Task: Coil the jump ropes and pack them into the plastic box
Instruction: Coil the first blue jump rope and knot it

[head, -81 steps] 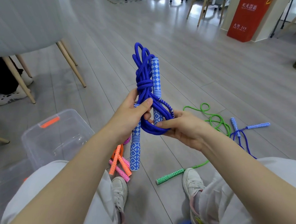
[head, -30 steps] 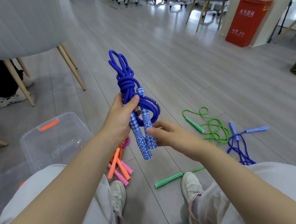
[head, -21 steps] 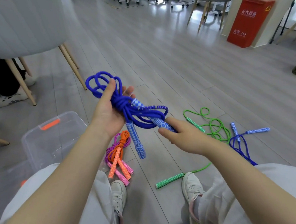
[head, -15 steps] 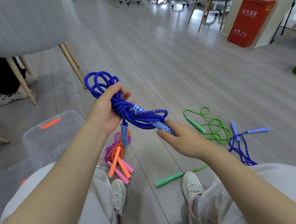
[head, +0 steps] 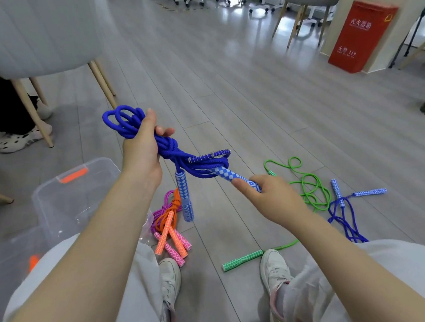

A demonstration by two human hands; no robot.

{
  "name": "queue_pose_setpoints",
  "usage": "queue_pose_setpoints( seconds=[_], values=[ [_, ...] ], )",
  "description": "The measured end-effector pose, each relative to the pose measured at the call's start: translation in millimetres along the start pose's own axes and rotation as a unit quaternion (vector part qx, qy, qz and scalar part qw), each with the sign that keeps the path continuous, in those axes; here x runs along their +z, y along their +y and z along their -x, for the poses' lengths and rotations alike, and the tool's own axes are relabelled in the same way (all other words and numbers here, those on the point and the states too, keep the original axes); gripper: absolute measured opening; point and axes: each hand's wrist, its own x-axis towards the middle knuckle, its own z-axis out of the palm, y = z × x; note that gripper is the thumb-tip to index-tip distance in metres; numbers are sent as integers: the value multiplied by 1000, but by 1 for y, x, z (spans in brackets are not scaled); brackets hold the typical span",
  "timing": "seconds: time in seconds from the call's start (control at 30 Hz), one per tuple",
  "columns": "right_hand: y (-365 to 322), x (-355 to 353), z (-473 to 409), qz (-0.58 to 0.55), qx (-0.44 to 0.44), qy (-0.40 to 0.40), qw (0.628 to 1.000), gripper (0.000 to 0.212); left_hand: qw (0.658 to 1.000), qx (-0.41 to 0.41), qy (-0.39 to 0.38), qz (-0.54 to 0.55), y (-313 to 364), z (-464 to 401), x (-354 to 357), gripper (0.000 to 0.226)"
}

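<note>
The left hand [head: 141, 152] now grips the blue rope bundle [head: 177, 154] lower; the right hand [head: 272, 199] pinches 1 handle [head: 236, 178] above grey plank floor [head: 224, 81].

- My left hand [head: 141, 152] grips the coiled blue rope [head: 180, 158], one handle dangling, the other pinched in my right hand [head: 269, 199].
- Clear plastic box [head: 80, 197] on the floor at my left, open.
- Orange and pink ropes [head: 169, 224] bundled beside it.
- Green rope [head: 310, 190] and second blue rope [head: 343, 210] lie loose.

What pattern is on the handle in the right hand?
Blue-and-white diamond check on the handle, head view.
</note>
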Motion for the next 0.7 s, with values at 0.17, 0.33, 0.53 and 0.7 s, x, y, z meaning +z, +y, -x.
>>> queue_pose_setpoints(
  seconds=[0.17, 0.33, 0.53, 0.7],
  values=[
    [9, 1, -5, 21, 19, -10, 1000, 58, 999, 7, 21, 32, 0, -4, -3, 22],
    [12, 7, -10, 20, 32, -10, 999, 59, 996, 9, 42, 75, 7, -6, -5, 23],
    [26, 6, -14, 17, 60, -19, 998, 59, 994, 21, 57, 89, 8, -1, -2, 20],
    [38, 8, -17, -20, 82, -34, 996, 60, 992, 12, 50, 118, 4, 1, 0, 19]
  ],
)
